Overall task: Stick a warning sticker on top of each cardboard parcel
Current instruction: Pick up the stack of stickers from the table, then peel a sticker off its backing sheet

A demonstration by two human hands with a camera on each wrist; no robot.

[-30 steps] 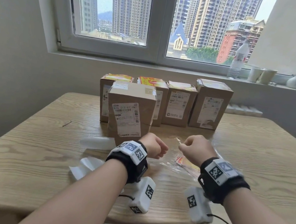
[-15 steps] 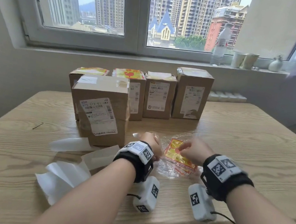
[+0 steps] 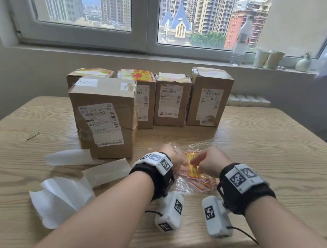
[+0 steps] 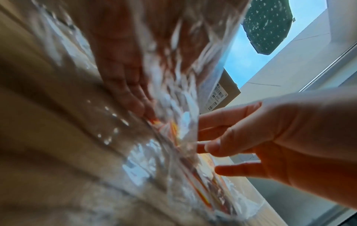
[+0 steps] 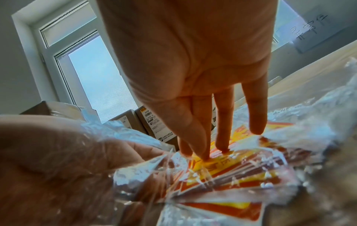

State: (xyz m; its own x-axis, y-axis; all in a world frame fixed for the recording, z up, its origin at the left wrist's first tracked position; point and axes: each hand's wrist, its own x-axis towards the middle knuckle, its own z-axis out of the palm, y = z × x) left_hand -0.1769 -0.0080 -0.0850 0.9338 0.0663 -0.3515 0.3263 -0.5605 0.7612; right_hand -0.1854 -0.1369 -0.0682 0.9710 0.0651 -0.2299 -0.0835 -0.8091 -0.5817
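My left hand [image 3: 175, 156] seems to grip the bag [image 5: 241, 168]; right fingers [image 5: 203, 146], extended, press the stickers [image 3: 196, 170]: I'd slide one out slowly

A light wooden table [image 3: 279, 155] is seen carrying five cardboard parcels [image 3: 105, 116] at the far middle, a clear sticker bag [image 3: 197, 176] nearer, and white backing papers [image 3: 61, 197] near left.

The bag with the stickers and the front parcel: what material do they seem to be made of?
Bag: thin clear plastic film, probably; glossy, crinkled, see-through.
Front parcel: brown cardboard, matte, sealed with shiny clear tape.
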